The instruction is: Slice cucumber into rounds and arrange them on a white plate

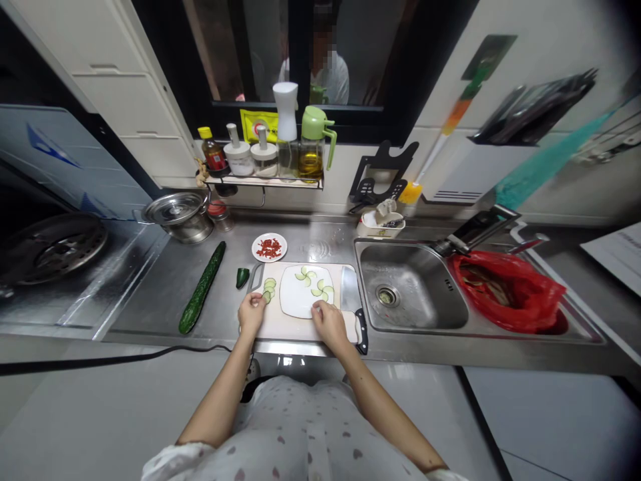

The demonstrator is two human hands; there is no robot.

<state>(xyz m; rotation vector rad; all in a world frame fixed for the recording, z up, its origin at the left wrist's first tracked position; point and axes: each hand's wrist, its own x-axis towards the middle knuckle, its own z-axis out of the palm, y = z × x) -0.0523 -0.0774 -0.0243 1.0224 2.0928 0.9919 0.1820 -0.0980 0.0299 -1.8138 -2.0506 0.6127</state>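
A white cutting board [273, 324] lies on the steel counter in front of me, with a white plate [295, 297] on it that holds several cucumber slices [320, 288]. More slices [269, 286] lie in a row on the board, left of the plate. My left hand [250, 312] is closed in a pinch at the near end of that row. My right hand [328, 321] rests at the plate's near edge, fingers curled by a slice. A cleaver [352, 294] lies on the board's right side, handle toward me.
A whole cucumber [203, 287] and a cucumber end [242, 276] lie left of the board. A small dish of chopped red chilli [269, 247] sits behind it. The sink [415, 287] is to the right, with a red bag [511, 290] beyond. A pot [177, 215] stands at the back left.
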